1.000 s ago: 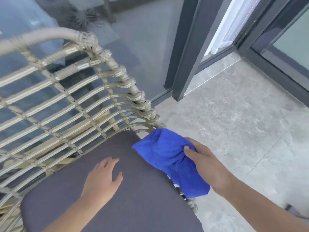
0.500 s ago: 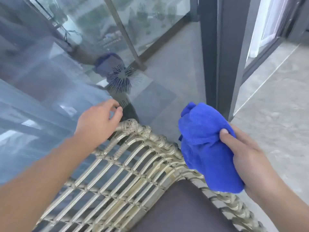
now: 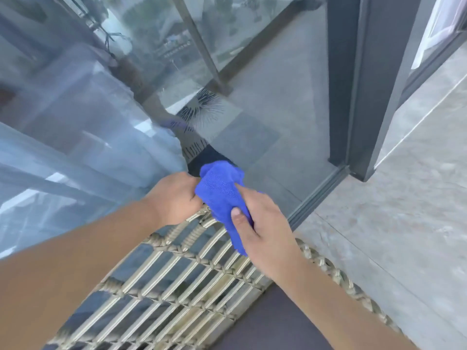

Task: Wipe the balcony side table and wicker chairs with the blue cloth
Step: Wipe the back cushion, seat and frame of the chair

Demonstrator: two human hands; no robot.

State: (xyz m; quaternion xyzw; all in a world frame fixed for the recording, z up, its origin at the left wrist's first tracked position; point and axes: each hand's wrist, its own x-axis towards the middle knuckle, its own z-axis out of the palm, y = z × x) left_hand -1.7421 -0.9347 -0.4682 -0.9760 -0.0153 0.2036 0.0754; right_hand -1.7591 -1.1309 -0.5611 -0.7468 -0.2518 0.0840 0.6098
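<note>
Right hand [image 3: 262,228] grips the bunched blue cloth [image 3: 222,195], thumb pressed on top, at the top rail of the wicker chair [image 3: 177,279] backrest. Left hand [image 3: 177,195] sits curled at the same rail, touching the cloth; it probably grasps the rail, fingers hidden. Dark seat cushion [image 3: 275,322] lower right. Glass railing [image 3: 101,109] behind, grey tiled floor [image 3: 404,223] at right.

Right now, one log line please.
step: wiping chair top rail | right hand: holds blue cloth | left hand: grips wicker chair rail
</note>
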